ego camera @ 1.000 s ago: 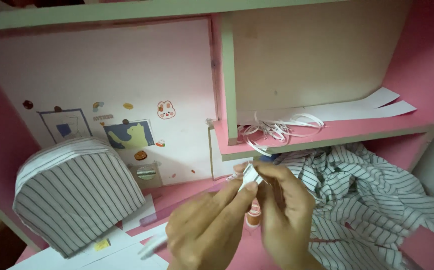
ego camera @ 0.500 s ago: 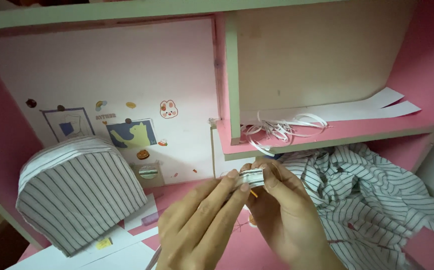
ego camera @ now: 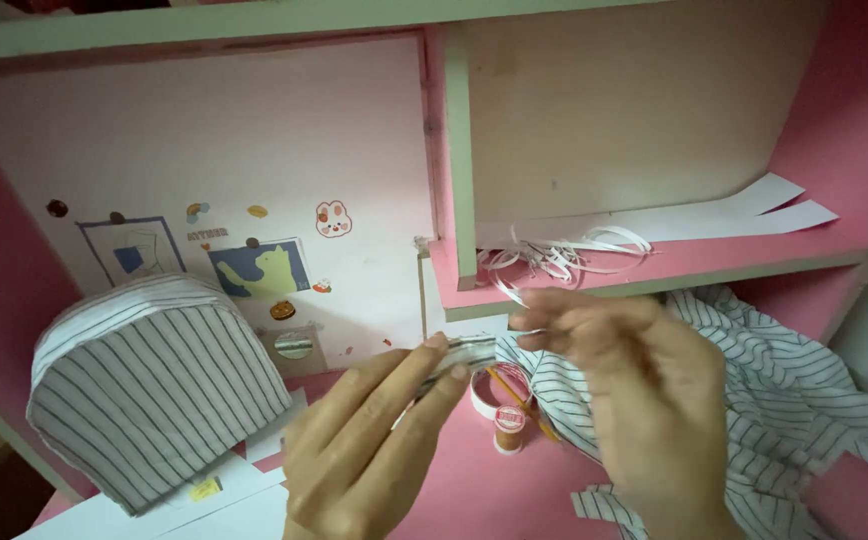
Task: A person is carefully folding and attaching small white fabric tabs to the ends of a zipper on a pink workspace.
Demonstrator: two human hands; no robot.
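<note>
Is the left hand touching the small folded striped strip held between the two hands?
Touching: the head view shows the left hand with its fingertips pinching the strip.

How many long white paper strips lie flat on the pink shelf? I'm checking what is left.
2 long white paper strips: one lies nearer the back wall, the other in front of it. More may hide under the curled white shavings.
</note>
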